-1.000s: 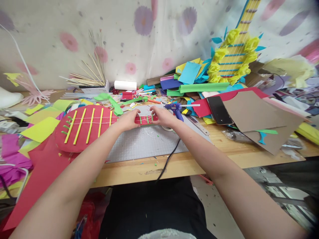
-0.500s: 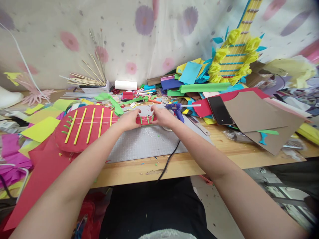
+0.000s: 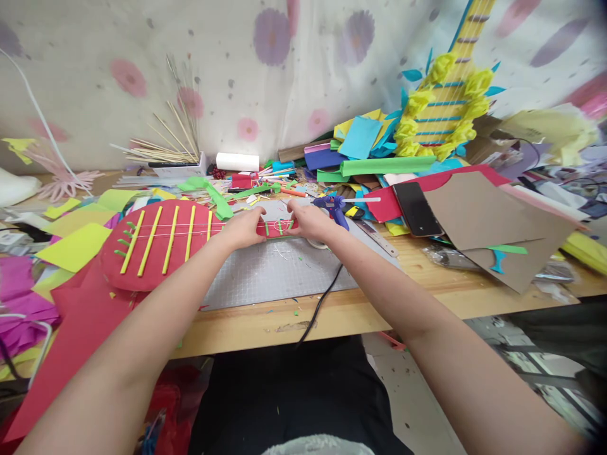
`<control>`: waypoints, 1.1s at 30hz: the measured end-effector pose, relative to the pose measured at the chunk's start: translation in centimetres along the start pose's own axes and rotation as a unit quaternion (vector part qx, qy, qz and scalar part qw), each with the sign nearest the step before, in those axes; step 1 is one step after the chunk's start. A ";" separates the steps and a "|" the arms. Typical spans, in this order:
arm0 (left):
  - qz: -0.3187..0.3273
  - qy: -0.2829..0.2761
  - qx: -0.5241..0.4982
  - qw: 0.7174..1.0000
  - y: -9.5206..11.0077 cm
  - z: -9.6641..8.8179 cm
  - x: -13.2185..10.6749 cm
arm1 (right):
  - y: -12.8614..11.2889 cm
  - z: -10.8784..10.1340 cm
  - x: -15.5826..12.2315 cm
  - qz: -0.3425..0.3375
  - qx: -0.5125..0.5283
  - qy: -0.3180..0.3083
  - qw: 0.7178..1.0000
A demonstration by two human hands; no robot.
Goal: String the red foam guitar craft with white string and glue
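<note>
A red craft guitar (image 3: 159, 253) with yellow strips across its body and green pegs at its left end lies on the table. White strings run along it toward its narrow red neck (image 3: 274, 230), which bears green strips. My left hand (image 3: 244, 228) curls over the neck, thumb and fingers gripping its edges. At the neck's right end my right hand (image 3: 308, 221) pinches it near a loose loop of white string. Beneath is a grey cutting mat (image 3: 265, 278). Just beyond my right hand lies a blue glue gun (image 3: 337, 212); a tape roll is partly hidden under that hand.
A metal ruler (image 3: 377, 237), a black phone (image 3: 417, 210) and brown cardboard (image 3: 493, 221) lie on the right. Behind stand a yellow flower-trimmed guitar (image 3: 439, 114) and a box of sticks (image 3: 183, 165). A black cable (image 3: 320, 306) hangs over the table's front edge.
The view has shifted slightly. Both hands keep their places on the guitar's neck, with no clear movement of the guitar.
</note>
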State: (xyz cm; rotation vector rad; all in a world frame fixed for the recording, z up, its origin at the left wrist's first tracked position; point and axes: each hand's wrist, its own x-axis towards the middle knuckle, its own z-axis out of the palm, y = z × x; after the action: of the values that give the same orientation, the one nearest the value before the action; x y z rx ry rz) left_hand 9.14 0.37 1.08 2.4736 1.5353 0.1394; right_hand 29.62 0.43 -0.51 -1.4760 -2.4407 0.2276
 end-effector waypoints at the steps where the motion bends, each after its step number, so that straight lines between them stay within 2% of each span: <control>1: -0.001 0.000 0.002 1.000 0.0 0.0 0.0 | 0.1 0.0 0.0 -0.007 0.002 -0.001 1.000; 6: 0.007 0.006 0.010 1.000 0.0 0.2 -0.2 | 0.7 -0.1 -0.3 -0.047 0.011 -0.013 0.999; 10: 0.122 0.103 -0.008 0.987 0.5 1.0 -0.3 | 0.8 -0.1 -0.5 -0.047 0.015 -0.013 0.999; 12: 0.164 0.129 -0.009 0.978 1.1 1.5 -0.1 | 0.8 -0.1 -0.6 -0.049 0.017 -0.007 0.999; 14: 0.174 0.120 0.001 0.977 1.5 1.9 0.3 | 0.8 0.0 -0.6 -0.050 0.016 -0.006 0.999; 20: 0.137 0.068 0.012 0.988 1.9 2.1 1.3 | 0.8 0.0 -0.5 -0.042 0.003 -0.013 0.999; 22: 0.144 0.060 -0.020 0.988 1.8 1.9 1.1 | 0.9 0.1 -0.5 -0.046 0.000 -0.013 0.999; 25: 0.147 0.044 -0.142 0.978 1.4 1.3 0.5 | 1.1 0.2 -0.5 -0.054 0.002 -0.014 0.998; 29: 0.126 0.017 -0.330 0.935 0.8 0.6 -0.1 | 1.4 0.5 -0.3 -0.064 0.007 -0.015 0.998; 31: 0.130 0.021 -0.369 0.920 0.6 0.3 -0.1 | 1.4 0.5 -0.3 -0.063 0.007 -0.017 0.998; 33: 0.130 0.033 -0.351 0.927 0.5 0.3 -0.1 | 1.5 0.4 -0.2 -0.065 0.007 -0.020 0.998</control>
State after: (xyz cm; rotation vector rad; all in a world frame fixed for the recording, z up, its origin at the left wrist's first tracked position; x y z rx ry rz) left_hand 9.60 0.00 0.96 2.0655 0.9263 0.6921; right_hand 30.82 0.89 -1.36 -1.3124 -2.5501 0.2479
